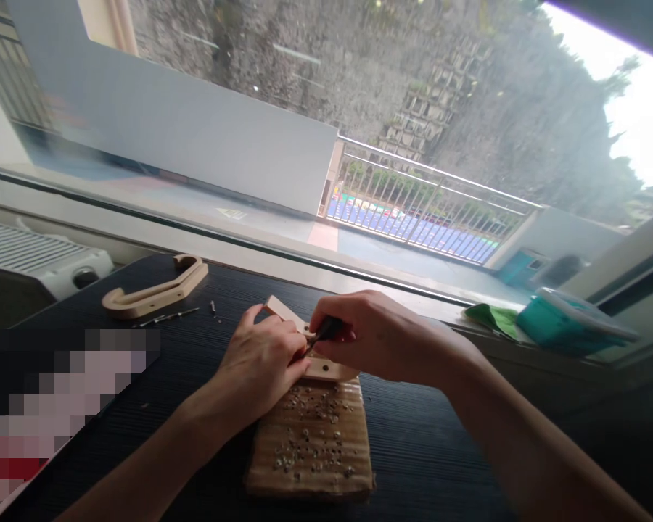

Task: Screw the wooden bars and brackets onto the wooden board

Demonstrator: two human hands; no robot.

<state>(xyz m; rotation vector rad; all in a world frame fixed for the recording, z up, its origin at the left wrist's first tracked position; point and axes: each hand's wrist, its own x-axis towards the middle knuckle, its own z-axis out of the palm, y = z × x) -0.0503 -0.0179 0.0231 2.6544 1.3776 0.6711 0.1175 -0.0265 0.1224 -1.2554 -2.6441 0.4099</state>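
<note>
My left hand (264, 355) is closed on a pale wooden piece (336, 370) with small dark holes, pressing it against a brown corrugated cardboard block (266, 475). Fingers cover much of the wood. In my right hand (384, 337) is a small dark-handled tool (331, 328) with a narrow shaft, slanting down to the wood beside my left fingertips. Its tip is hidden, so its exact kind is unclear. The front of the block is dotted with holes. At the left lies a second pale wooden piece (160, 296), hooked at its ends.
Thin metal bits (168, 317) and a short metal piece (212, 307) lie on the black table (413, 442). A window runs along the back. On the right sill are a teal container (569, 326) and a green cloth-like item (493, 319). A white slatted appliance (43, 254) stands left.
</note>
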